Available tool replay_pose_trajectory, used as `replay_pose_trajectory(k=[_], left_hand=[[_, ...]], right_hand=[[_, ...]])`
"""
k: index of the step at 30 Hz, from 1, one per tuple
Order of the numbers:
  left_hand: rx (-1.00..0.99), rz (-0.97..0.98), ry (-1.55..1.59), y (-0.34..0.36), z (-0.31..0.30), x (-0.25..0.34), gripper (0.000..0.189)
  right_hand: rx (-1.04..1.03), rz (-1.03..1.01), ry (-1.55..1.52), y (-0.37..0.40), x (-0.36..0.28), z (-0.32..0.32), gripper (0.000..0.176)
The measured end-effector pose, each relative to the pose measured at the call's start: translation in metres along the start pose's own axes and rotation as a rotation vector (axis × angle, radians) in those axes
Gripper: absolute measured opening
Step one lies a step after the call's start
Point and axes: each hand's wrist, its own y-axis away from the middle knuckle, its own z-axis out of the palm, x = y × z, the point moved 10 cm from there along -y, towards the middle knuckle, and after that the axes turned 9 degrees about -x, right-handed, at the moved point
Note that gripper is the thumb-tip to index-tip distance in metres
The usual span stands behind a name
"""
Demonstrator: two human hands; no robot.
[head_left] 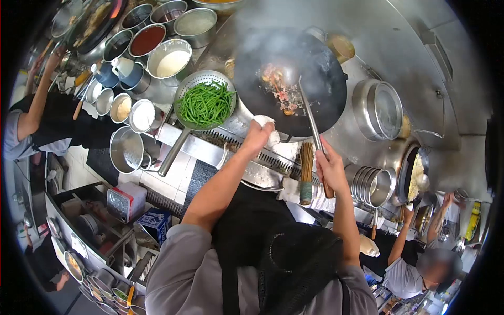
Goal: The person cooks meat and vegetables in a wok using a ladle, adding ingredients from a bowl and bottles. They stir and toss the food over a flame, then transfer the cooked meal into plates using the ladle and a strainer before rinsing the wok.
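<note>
A dark wok [328, 100] steams on the range. Inside it lie small pinkish and brown food pieces [283, 94]. My left hand [256, 140] grips a folded white cloth [273, 137] against the wok's near rim. Around the wooden end of a long-handled ladle [313, 123] my right hand [332, 167] is closed; the ladle's metal head reaches into the wok among the food, partly veiled by steam. Left of the wok, a perforated strainer [175, 150] holds green beans [206, 105]. A bamboo brush [306, 170] stands between my hands.
Metal pots of sauces and powders [148, 41] crowd the upper left. Stacked steel bowls [374, 186] and a round pot [362, 110] sit right. A second wok [412, 173] is further right. Co-workers [407, 270] work at both sides. An empty steel pot [127, 149] stands lower left.
</note>
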Motion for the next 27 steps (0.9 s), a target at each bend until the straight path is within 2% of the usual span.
replay_pose_trajectory(k=[2, 4, 6, 9, 12, 14, 16, 17, 21, 24, 27], left_hand=[[-0.011, -0.007, -0.048, 0.000, -0.002, -0.004, 0.046], [-0.036, 0.034, 0.004, 0.010, 0.006, 0.016, 0.046], [-0.021, 0.041, -0.036, 0.003, 0.003, 0.008, 0.048], [0.005, 0.024, -0.013, 0.000, 0.001, 0.003, 0.050], [-0.031, -0.007, -0.047, 0.001, 0.000, 0.004, 0.049], [0.088, -0.076, -0.139, 0.003, -0.007, 0.002, 0.046], [0.030, -0.050, -0.077, 0.001, -0.002, -0.001, 0.047], [-0.013, -0.022, -0.007, -0.004, 0.001, -0.002, 0.048], [-0.004, -0.040, -0.084, -0.003, -0.003, -0.003, 0.050], [0.056, -0.020, -0.106, 0.004, -0.004, 0.008, 0.052], [0.052, -0.027, -0.059, 0.002, -0.003, 0.006, 0.055]], right_hand=[[0.007, 0.003, -0.161, 0.015, -0.006, 0.012, 0.054], [-0.025, 0.020, -0.249, 0.020, -0.016, 0.025, 0.057], [-0.102, 0.157, -0.453, 0.017, -0.004, 0.038, 0.059], [-0.060, 0.098, -0.342, -0.007, 0.004, 0.037, 0.061], [-0.039, 0.096, -0.388, 0.003, -0.011, 0.033, 0.062], [-0.081, 0.063, -0.462, -0.001, -0.013, 0.039, 0.063], [-0.092, 0.143, -0.358, -0.015, 0.002, 0.050, 0.063], [-0.057, 0.057, -0.203, -0.020, -0.008, 0.046, 0.062], [-0.078, 0.061, -0.398, -0.001, -0.021, 0.044, 0.061], [-0.148, 0.166, -0.390, -0.002, 0.009, 0.059, 0.061], [-0.076, 0.075, -0.258, -0.014, 0.001, 0.051, 0.060]])
